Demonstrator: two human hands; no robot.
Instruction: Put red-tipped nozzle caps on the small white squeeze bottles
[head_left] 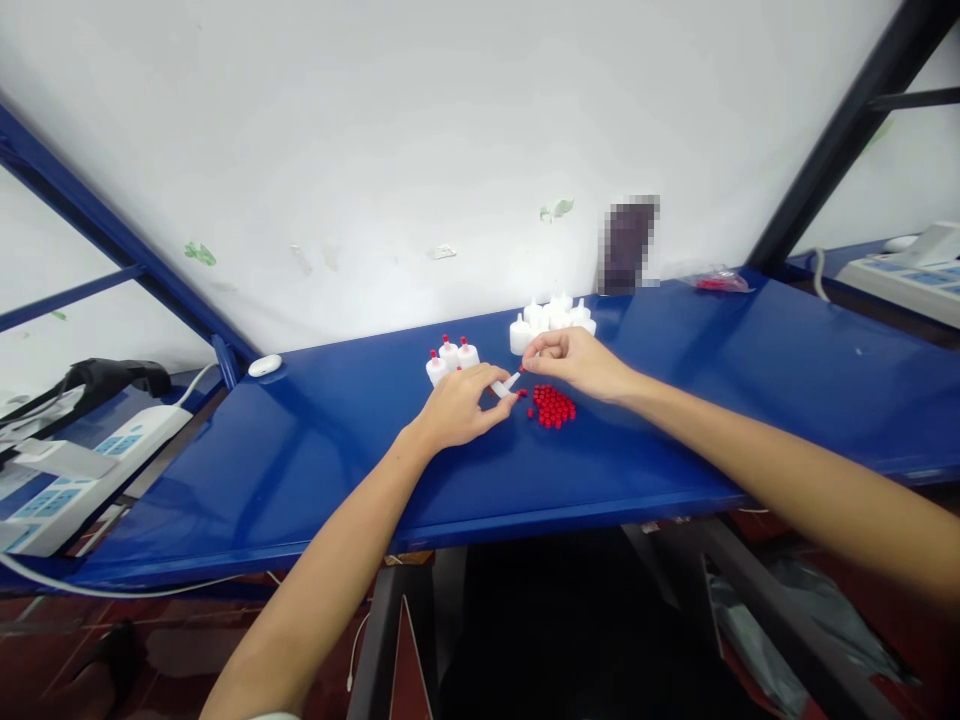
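My left hand [459, 405] is closed around a small white bottle [505, 385] that lies tilted, its nozzle pointing right. My right hand [574, 358] pinches a tiny red cap [522, 369] at the nozzle's tip. A pile of red caps [553, 405] lies on the blue table [315, 440] just below my right hand. Three white bottles with red caps [450, 357] stand behind my left hand. Several uncapped white bottles [551, 320] stand in a cluster behind my right hand.
A white power strip [82, 470] with cable lies at the left. A small white oval object [265, 365] sits by the wall. A clear bag with red bits [720, 282] lies far right, beside a blurred dark object [628, 245]. Another white device [907, 265] sits right.
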